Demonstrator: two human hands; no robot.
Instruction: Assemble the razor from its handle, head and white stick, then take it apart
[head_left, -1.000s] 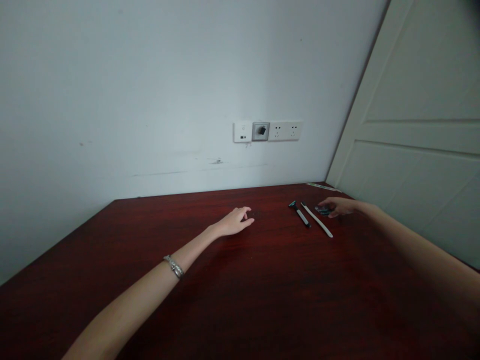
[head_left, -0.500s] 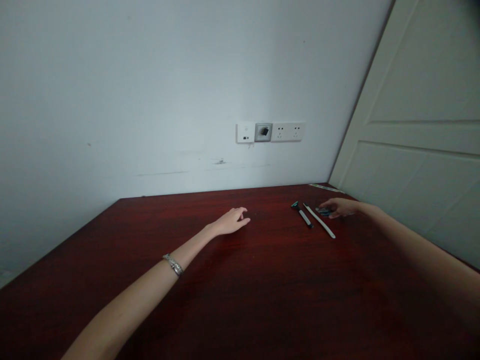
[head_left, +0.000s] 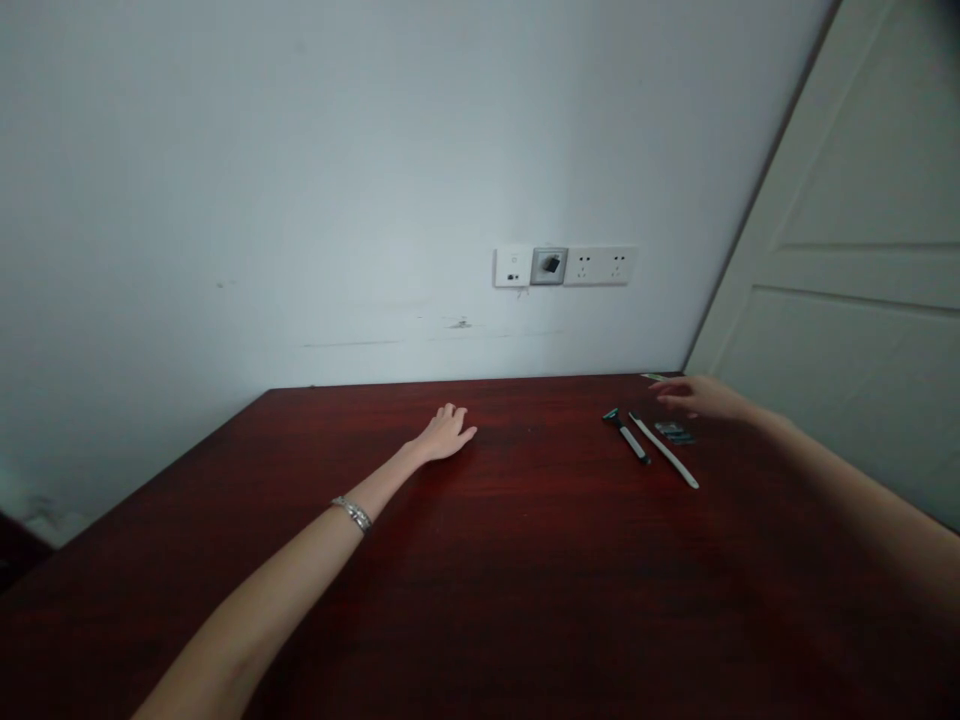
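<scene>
My left hand [head_left: 444, 434] rests palm down on the table, fingers spread and holding nothing. To the right, my right hand [head_left: 701, 397] is just above the table, its fingers loosely apart and nothing visible in them. Below its fingers lies a small clear pack with dark strips [head_left: 675, 433]; its exact kind is hard to make out. A slim white stick with a dark tip [head_left: 667, 453], shaped like a toothbrush, lies slantwise beside the pack. Left of the stick is a razor [head_left: 628, 438] with a grey and black handle, its head toward the wall.
The dark red wooden table [head_left: 480, 580] meets a white wall at the back. Wall sockets [head_left: 598, 266] sit above it, one holding a black plug [head_left: 551, 264]. A pale panelled door [head_left: 862, 290] borders the right side. A thin pale strip [head_left: 651, 377] lies at the back edge.
My right hand has lifted off the small clear pack and moved toward the back, leaving the pack on the table. My left hand has shifted slightly left. The view has turned a little left.
</scene>
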